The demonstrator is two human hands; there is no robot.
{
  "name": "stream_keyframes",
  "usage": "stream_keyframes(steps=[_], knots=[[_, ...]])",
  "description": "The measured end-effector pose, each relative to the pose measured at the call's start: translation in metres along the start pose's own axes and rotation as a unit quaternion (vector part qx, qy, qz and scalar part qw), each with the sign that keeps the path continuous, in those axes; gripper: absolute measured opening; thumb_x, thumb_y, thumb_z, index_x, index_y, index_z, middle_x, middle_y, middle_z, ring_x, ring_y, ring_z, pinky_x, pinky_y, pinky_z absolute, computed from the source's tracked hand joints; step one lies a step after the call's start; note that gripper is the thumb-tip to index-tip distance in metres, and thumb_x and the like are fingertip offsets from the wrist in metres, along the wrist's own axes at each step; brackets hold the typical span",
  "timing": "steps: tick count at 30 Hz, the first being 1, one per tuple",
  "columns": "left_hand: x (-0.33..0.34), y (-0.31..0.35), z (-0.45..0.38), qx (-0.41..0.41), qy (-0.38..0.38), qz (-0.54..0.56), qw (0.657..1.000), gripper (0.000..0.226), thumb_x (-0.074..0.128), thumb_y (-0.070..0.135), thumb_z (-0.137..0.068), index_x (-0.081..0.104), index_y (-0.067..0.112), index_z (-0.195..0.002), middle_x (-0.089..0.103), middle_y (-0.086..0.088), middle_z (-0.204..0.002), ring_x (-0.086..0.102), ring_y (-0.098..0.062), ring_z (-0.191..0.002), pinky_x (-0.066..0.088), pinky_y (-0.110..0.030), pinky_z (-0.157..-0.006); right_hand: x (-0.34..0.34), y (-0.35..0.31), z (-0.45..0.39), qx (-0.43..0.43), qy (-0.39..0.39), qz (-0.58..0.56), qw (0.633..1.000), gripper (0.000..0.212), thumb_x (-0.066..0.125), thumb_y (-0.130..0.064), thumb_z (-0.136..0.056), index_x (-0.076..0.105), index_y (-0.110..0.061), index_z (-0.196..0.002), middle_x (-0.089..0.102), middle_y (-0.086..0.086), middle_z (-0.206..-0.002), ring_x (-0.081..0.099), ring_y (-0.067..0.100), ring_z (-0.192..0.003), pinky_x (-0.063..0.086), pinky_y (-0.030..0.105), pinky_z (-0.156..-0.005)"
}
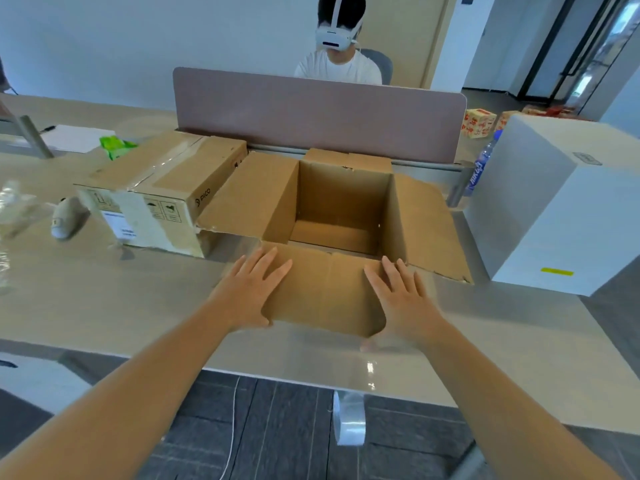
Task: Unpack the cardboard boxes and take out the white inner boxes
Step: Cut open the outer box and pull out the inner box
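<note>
Both hands lie flat with straight, spread fingers, holding nothing: the left hand (254,289) presses the left part of the near flap (325,292) of the open cardboard box (341,199), and the right hand (403,299) presses the right part of that same flap, its thumb curling under the flap's near edge. From the head view, this open box stands near the middle of the table (138,306), close to its near edge, with all four flaps folded outward and its inside showing only bare cardboard. Touching its left flap stands a second cardboard box (156,188), taped shut and printed with a brand name on the side. A white inner box (561,202) stands upright toward the table's right edge, just beside the open box's right flap, with a yellow mark low on its front. A water bottle (479,168) stands behind it by the divider panel (318,112) along the table's far edge. A green packet (116,147) lies toward the far left, and a roll of clear tape (349,420) hangs below the near edge. A person (339,60) wearing a white headset sits beyond the panel.
</note>
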State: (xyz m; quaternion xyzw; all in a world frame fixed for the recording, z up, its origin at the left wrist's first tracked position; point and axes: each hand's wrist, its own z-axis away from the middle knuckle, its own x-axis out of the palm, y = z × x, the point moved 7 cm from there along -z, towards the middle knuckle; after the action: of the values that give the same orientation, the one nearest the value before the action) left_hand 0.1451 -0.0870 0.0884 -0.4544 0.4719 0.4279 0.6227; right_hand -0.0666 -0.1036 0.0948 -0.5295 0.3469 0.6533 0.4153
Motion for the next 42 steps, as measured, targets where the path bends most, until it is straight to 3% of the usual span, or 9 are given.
stream_keyframes(steps=[5,9,12,16,21,27,34,39,42], knots=[[-0.020,-0.007,0.007,0.025,0.047,0.051,0.997,0.080,0.055,0.046,-0.083,0.018,0.019,-0.148,0.016,-0.001,-0.155,0.019,-0.021,-0.140,0.017,-0.032,-0.114,-0.010,-0.007,0.017,-0.025,0.048,-0.056,0.997,0.082,0.056,-0.046,-0.085,0.007,-0.025,-0.147,0.001,-0.005,-0.155,0.004,0.020,-0.144,0.014,0.035,-0.117],[-0.058,-0.019,0.012,-0.010,0.145,0.185,0.972,0.056,0.044,0.040,-0.070,0.061,0.016,-0.117,0.063,-0.002,-0.115,0.055,-0.022,-0.107,0.041,-0.028,-0.083,-0.042,0.006,0.028,0.018,0.156,-0.170,0.973,0.051,0.059,-0.031,-0.086,0.044,-0.019,-0.133,0.044,-0.001,-0.138,0.046,0.016,-0.120,0.038,0.026,-0.097],[-0.081,-0.032,0.012,-0.099,0.195,0.218,0.951,0.031,0.056,0.041,-0.088,0.064,0.020,-0.110,0.064,0.006,-0.110,0.057,-0.017,-0.103,0.038,-0.025,-0.074,-0.065,0.023,0.031,0.083,0.263,-0.241,0.930,0.040,0.063,-0.029,-0.085,0.056,-0.011,-0.120,0.057,0.004,-0.121,0.055,0.020,-0.108,0.039,0.026,-0.087],[-0.098,-0.042,0.007,-0.172,0.262,0.276,0.909,0.050,0.062,0.045,-0.084,0.052,0.017,-0.124,0.056,0.002,-0.125,0.053,-0.019,-0.112,0.038,-0.027,-0.079,-0.065,0.042,0.023,0.183,0.279,-0.292,0.896,0.040,0.057,-0.041,-0.088,0.057,-0.013,-0.117,0.056,0.004,-0.115,0.055,0.024,-0.106,0.041,0.034,-0.085],[-0.069,-0.059,-0.004,-0.276,0.277,0.526,0.755,0.072,0.075,0.027,-0.077,0.036,0.010,-0.134,0.042,-0.007,-0.135,0.041,-0.024,-0.125,0.035,-0.036,-0.101,-0.034,0.052,0.004,0.231,0.190,-0.323,0.898,0.037,0.044,-0.040,-0.094,0.052,-0.022,-0.125,0.061,0.010,-0.100,0.058,0.030,-0.099,0.042,0.033,-0.074],[-0.025,-0.048,-0.023,-0.336,0.116,0.489,0.796,0.050,0.056,0.053,-0.084,0.051,0.018,-0.118,0.036,-0.014,-0.128,0.038,-0.035,-0.124,0.037,-0.036,-0.093,-0.007,0.049,-0.019,0.207,0.133,-0.441,0.863,0.037,0.043,-0.027,-0.097,0.046,-0.011,-0.130,0.057,0.011,-0.096,0.054,0.029,-0.097,0.039,0.032,-0.081],[-0.012,-0.051,-0.046,-0.290,0.141,0.668,0.670,0.031,0.057,0.026,-0.090,0.058,0.006,-0.115,0.059,-0.008,-0.113,0.054,-0.025,-0.106,0.037,-0.026,-0.086,-0.004,0.053,-0.031,0.194,0.185,-0.567,0.779,0.023,0.044,-0.020,-0.096,0.062,-0.010,-0.106,0.064,0.020,-0.109,0.057,0.029,-0.097,0.042,0.037,-0.083],[-0.023,-0.051,-0.054,-0.286,0.189,0.701,0.625,0.021,0.059,0.020,-0.090,0.058,0.022,-0.069,0.055,0.008,-0.076,0.051,-0.020,-0.093,0.035,-0.026,-0.084,-0.024,0.064,-0.033,0.197,0.238,-0.577,0.756,0.027,0.046,-0.016,-0.095,0.063,-0.007,-0.076,0.057,-0.007,-0.057,0.043,0.021,-0.059,0.036,0.035,-0.061],[-0.036,-0.049,-0.060,-0.260,0.218,0.732,0.591,0.019,0.066,0.023,-0.085,0.063,0.024,-0.066,0.064,-0.003,-0.085,0.059,-0.033,-0.103,0.043,-0.044,-0.099,-0.045,0.076,-0.031,0.199,0.277,-0.572,0.746,0.043,0.047,-0.013,-0.094,0.033,-0.015,-0.053,0.028,-0.008,-0.034,0.020,0.014,-0.050,0.014,0.029,-0.052]])
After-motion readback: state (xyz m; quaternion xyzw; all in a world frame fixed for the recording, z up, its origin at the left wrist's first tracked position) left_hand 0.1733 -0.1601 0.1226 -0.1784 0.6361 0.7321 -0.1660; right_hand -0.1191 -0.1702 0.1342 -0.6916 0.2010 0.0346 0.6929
